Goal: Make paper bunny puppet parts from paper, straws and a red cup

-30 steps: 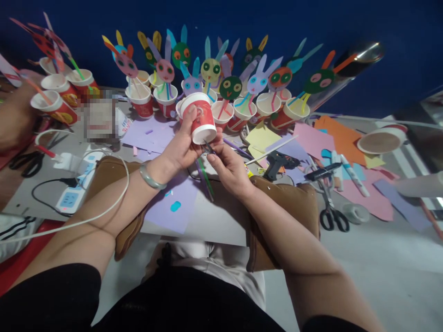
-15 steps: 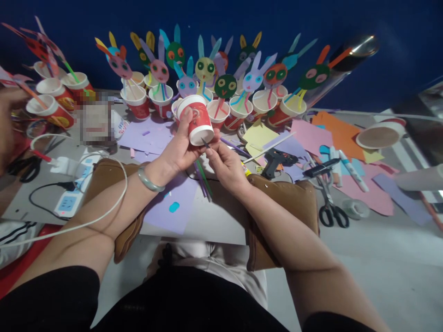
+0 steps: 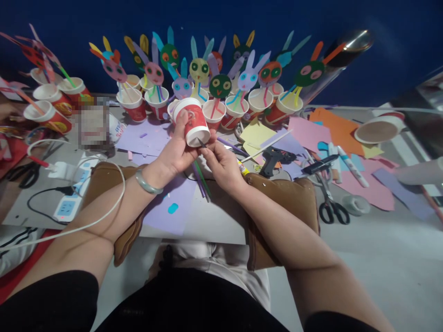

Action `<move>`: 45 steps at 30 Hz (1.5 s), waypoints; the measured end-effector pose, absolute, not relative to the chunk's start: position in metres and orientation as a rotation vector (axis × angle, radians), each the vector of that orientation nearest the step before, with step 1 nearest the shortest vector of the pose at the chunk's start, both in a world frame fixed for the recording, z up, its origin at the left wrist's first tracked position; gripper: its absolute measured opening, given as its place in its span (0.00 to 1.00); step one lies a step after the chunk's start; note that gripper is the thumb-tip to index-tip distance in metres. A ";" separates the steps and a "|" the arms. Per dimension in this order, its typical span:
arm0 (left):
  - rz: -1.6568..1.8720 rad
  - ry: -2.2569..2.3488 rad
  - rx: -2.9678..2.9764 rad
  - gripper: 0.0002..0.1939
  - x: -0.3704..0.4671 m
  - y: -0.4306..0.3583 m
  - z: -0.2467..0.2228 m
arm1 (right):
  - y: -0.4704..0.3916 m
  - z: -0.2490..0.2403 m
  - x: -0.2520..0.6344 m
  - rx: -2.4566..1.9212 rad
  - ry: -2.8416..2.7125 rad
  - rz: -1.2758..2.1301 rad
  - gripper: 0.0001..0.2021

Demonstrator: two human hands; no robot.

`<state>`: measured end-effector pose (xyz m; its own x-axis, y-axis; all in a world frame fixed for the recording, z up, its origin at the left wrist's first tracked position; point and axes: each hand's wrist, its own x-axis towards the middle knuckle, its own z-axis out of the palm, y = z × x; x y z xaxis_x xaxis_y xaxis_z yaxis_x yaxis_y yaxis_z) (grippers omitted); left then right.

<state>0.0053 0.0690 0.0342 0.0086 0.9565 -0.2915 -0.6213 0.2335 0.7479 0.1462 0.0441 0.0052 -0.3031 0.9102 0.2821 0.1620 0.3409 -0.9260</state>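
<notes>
My left hand (image 3: 179,147) is wrapped round a red and white paper cup (image 3: 194,119), thumb along its side. The cup is tilted so that its white base faces me. Between the fingertips of my right hand (image 3: 221,162) is a thin dark pointed tool (image 3: 202,144); most of it is hidden, so its kind is unclear. Its tip meets the cup's base, but whether it has pierced the paper I cannot tell. Below my hands lie purple and green straws (image 3: 201,180) and a sheet of lilac paper (image 3: 173,216).
Paper-cup rabbits (image 3: 220,86) stand in rows at the back. On the right are a glue gun (image 3: 273,161), scissors (image 3: 330,207), clear tape (image 3: 356,204) and coloured paper (image 3: 335,129). A power strip (image 3: 71,203) and white cable (image 3: 119,196) lie left. Brown cushions (image 3: 282,203) flank the near edge.
The cup is still in my left hand and the pointed tool still at its base. The whole view has shifted slightly. At the far left, another person's hand has moved back.
</notes>
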 end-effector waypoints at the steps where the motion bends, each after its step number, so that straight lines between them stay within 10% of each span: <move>1: 1.305 0.894 0.481 0.25 0.005 0.069 0.034 | 0.044 0.005 0.146 -0.971 -1.707 1.040 0.20; 25: 1.453 0.954 0.540 0.25 0.015 0.060 0.032 | 0.042 0.002 0.144 -1.092 -1.724 0.890 0.16; 33: 1.527 0.970 0.549 0.23 0.016 0.061 0.028 | 0.046 -0.001 0.137 -0.927 -1.440 1.569 0.29; 45: 1.569 0.963 0.556 0.20 0.020 0.056 0.034 | 0.043 -0.004 0.149 -1.281 -1.953 0.405 0.19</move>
